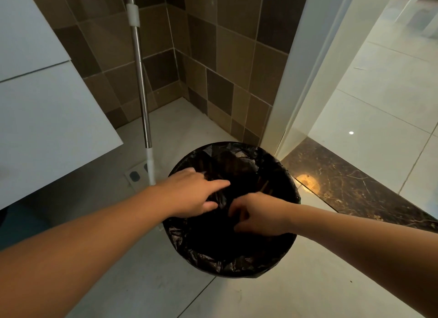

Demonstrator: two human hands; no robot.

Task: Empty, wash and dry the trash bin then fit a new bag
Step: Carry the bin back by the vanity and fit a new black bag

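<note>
Hands first: your left hand [194,194] reaches over the near-left rim of the trash bin [233,271] with fingers stretched out toward the middle, its thumb tucked under against a fold of the black bag [201,242]; whether that thumb pinches the plastic you cannot tell. Your right hand [258,214] hangs just beside it over the middle of the opening, fingers curled downward into the dark bag; whether that grip holds plastic is also unclear. The two hands are close but not touching.

The bin stands on the pale tiled floor [272,298], straight below you, with the bag folded over its rim all around. No writing or label can be read anywhere.

Edges: a mop handle [141,85] stands upright just left of the bin, its base near the rim. A white panel [47,104] juts in at the left. Brown tiled walls [225,57] meet in a corner behind. A dark marble threshold [350,187] runs along the right, close to the bin, with an open tiled room beyond.
</note>
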